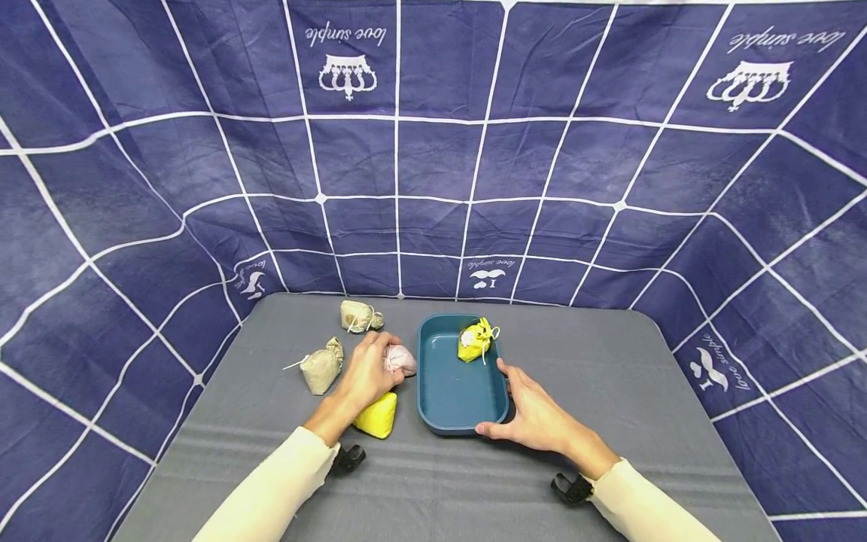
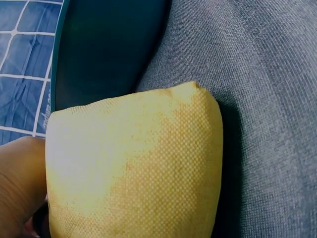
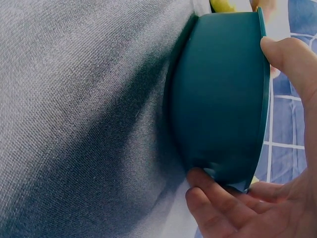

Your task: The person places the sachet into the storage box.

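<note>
My left hand [image 1: 366, 370] grips a small pale pink drawstring pouch [image 1: 401, 360] just left of the blue-green tray [image 1: 455, 430]. Its fingers reach over the pouch's far side and the thumb lies on the near side. Beneath the left wrist sits a plain yellow pouch [image 1: 376, 415], which fills much of the left wrist view and hides most of that hand there. My right hand [image 1: 538, 414] holds the tray at its near right corner. In the right wrist view the thumb rests at the rim and the fingers [image 3: 218, 206] bend against the outer wall. Inside the tray, a yellow drawstring pouch [image 1: 476, 340] lies toward the far right.
Two beige drawstring pouches lie on the left of the grey tabletop [image 1: 596, 361]: one pouch [image 1: 322, 369] left of my hand, another pouch [image 1: 356, 316] farther back. A blue cloth [image 1: 433, 158] with white grid lines stands around the back and sides.
</note>
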Demonstrator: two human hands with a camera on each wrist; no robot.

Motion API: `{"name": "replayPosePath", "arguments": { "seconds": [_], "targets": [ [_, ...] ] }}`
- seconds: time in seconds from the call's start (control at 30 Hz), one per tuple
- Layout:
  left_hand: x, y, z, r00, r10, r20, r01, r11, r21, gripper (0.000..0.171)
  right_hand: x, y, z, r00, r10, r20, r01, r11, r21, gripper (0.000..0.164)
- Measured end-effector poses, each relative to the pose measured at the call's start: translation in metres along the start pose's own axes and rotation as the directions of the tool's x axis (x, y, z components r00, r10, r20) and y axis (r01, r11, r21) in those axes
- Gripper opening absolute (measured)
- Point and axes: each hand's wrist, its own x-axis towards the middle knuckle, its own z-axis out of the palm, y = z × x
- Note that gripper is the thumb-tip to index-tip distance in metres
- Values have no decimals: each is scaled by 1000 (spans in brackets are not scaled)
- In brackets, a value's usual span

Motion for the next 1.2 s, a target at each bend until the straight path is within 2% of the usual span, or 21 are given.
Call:
{"name": "replayPosePath", "arguments": {
  "seconds": [0.43, 0.73, 0.9, 1.2],
  "targets": [
    [2, -3, -2, 994, 45, -97, -53, 996, -77, 67, 0, -1, 0, 1000, -12, -7, 12, 1000, -1, 127],
    [7, -6, 0, 993, 113, -44, -116, 990, -77, 76, -1, 0, 1, 1000, -4, -6, 4, 1000, -2, 128],
    [9, -5, 0, 993, 116, -2, -116, 988, -100, 74, -1, 0, 1, 1000, -11, -12, 11, 1000, -4, 127],
    [9, -5, -1, 994, 103, -42, -108, 984, -140, 79, -1, -2, -1, 999, -35, -18, 35, 999, -35, 126]
  ]
}}
